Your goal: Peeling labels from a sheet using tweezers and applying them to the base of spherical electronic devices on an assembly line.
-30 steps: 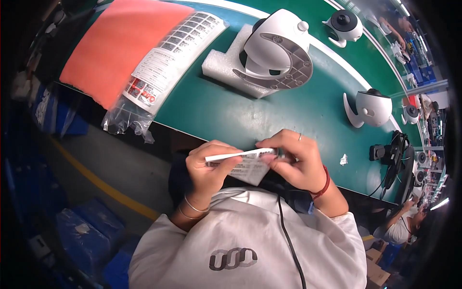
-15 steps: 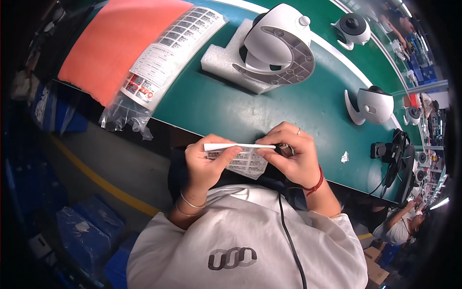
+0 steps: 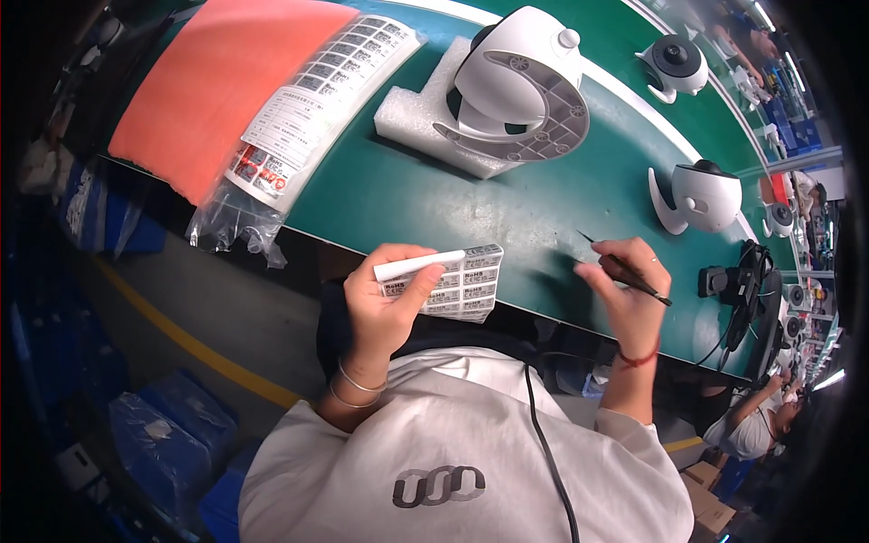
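Observation:
My left hand (image 3: 389, 294) pinches a sheet of printed labels (image 3: 469, 288) at the near edge of the bench. The sheet's top edge is bent over, its white back showing under my thumb. To the right, my right hand (image 3: 626, 285) holds black pointed tweezers (image 3: 639, 279), their thin tip pointing up and left above the green bench top. A white device with a round base (image 3: 520, 86) lies tilted on a white foam block (image 3: 412, 127) beyond my hands.
At the far left, an orange foam sheet (image 3: 217, 81) lies beside bagged label sheets (image 3: 317, 100). White camera-like devices (image 3: 706, 201) stand at the right and far right (image 3: 672, 68). Black cables and an adapter (image 3: 738, 285) sit at the right edge. A co-worker (image 3: 756, 421) is at the lower right.
My right hand has let go of the label sheet and moved right, with the tweezers now plainly visible in it. The sheet has opened upward at its right end, in my left hand.

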`<state>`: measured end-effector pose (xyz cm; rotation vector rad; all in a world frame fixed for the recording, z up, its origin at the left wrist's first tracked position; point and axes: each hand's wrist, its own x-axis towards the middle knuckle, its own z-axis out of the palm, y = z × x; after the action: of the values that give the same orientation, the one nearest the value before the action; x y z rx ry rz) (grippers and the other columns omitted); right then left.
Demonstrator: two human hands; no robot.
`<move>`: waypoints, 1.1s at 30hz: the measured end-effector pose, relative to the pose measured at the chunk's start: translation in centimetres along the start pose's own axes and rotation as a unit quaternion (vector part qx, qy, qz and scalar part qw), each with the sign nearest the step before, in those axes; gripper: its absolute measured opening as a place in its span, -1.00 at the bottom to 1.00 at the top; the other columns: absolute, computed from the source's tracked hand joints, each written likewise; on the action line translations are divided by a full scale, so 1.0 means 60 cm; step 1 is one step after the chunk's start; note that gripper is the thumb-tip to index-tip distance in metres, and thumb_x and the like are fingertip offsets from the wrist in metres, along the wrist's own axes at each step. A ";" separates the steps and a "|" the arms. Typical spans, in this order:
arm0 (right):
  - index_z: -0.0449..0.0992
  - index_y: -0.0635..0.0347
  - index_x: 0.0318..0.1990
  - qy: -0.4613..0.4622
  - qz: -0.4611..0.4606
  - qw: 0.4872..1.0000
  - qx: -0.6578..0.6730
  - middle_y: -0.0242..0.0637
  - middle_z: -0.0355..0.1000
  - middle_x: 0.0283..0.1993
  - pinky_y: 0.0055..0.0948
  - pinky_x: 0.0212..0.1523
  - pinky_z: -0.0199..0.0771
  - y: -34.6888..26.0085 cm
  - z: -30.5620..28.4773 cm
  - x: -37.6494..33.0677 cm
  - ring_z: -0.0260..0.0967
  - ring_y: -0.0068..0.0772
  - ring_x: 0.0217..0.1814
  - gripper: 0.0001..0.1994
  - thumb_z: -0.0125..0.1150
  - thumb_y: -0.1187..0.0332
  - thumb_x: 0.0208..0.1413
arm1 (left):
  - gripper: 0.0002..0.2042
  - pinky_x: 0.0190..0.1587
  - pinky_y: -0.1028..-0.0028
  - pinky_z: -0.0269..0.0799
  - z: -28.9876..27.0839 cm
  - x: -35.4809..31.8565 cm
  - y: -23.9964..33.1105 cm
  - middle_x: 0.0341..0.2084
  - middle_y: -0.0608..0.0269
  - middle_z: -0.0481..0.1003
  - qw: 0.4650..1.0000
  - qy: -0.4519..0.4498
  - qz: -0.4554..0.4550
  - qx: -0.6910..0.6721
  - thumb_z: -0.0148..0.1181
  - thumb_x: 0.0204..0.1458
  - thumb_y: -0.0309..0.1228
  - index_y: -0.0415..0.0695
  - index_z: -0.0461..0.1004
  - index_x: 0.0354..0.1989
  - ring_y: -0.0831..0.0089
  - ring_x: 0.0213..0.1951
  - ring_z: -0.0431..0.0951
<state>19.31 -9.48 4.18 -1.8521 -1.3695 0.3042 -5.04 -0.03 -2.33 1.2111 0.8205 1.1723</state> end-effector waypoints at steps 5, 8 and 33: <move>0.58 0.28 -0.14 -0.057 -0.026 0.997 -0.042 -0.17 0.47 -0.27 -0.53 -0.30 0.48 -0.032 -0.037 -0.005 0.47 -0.39 -0.34 -0.64 0.37 0.68 -0.20 | -0.86 -0.33 0.67 0.43 0.003 0.002 0.002 -0.44 0.28 0.57 1.000 0.011 -0.001 0.006 0.32 -0.03 -0.59 -0.30 0.52 -0.29 0.68 -0.41 0.50; 0.59 0.25 -0.17 -0.069 -0.114 0.991 0.006 -0.18 0.51 -0.22 -0.49 -0.26 0.48 -0.056 -0.026 -0.003 0.50 -0.28 -0.26 -0.67 0.42 0.58 -0.20 | -0.86 -0.33 0.67 0.44 0.008 0.003 0.003 -0.42 0.27 0.58 1.000 0.010 0.009 -0.001 0.32 -0.03 -0.60 -0.30 0.53 -0.29 0.68 -0.40 0.51; 0.59 0.24 -0.26 0.083 -0.370 0.921 -0.087 -0.27 0.55 -0.25 -0.42 -0.36 0.41 -0.068 0.095 0.067 0.50 -0.32 -0.24 -0.71 0.33 0.62 -0.26 | -0.78 -0.15 0.51 0.50 -0.019 0.010 0.005 -0.31 0.03 0.60 0.991 -0.123 -0.023 0.054 0.24 -0.04 -0.67 -0.31 0.46 -0.18 0.46 -0.25 0.60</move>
<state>14.56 -2.91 4.38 -1.3149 -1.8952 -0.3672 -6.03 0.84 -2.20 1.3872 0.7283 0.9297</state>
